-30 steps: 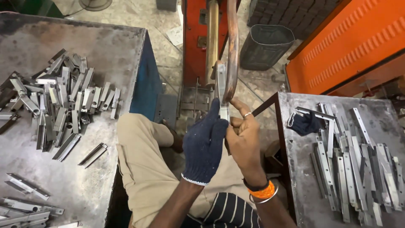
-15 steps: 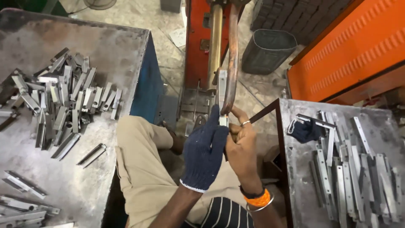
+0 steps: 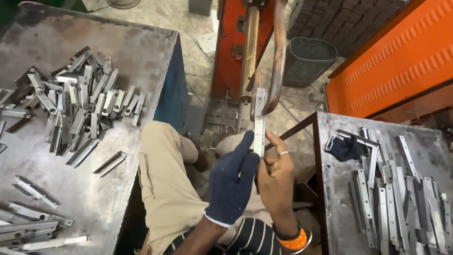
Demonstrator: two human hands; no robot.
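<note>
Both hands are together, clamped on one narrow metal strip [image 3: 259, 123] that stands upright in front of the orange-red welding machine [image 3: 230, 47]. The left hand [image 3: 232, 183] wears a dark blue knitted glove with a white cuff, and its fingers press the strip from the left side. The right hand [image 3: 276, 177] is bare, with a ring on one finger and an orange bangle [image 3: 295, 242] on the wrist; it grips the strip from the right side. The strip is flat, grey and a little shiny. Its top end sits between the machine's two copper-coloured arms, a straight round rod [image 3: 249, 52] and a curved bar [image 3: 278, 56].

To the left of the machine stands a worn grey steel bench [image 3: 137, 42] with a blue side, and it carries a loose heap of short metal pieces [image 3: 75, 106]. To the right of the machine a second bench [image 3: 337, 198] holds long flat strips [image 3: 396, 198] and a dark blue glove [image 3: 343, 147]. A dark mesh basket [image 3: 307, 60] stands on the concrete floor, just right of the machine.
</note>
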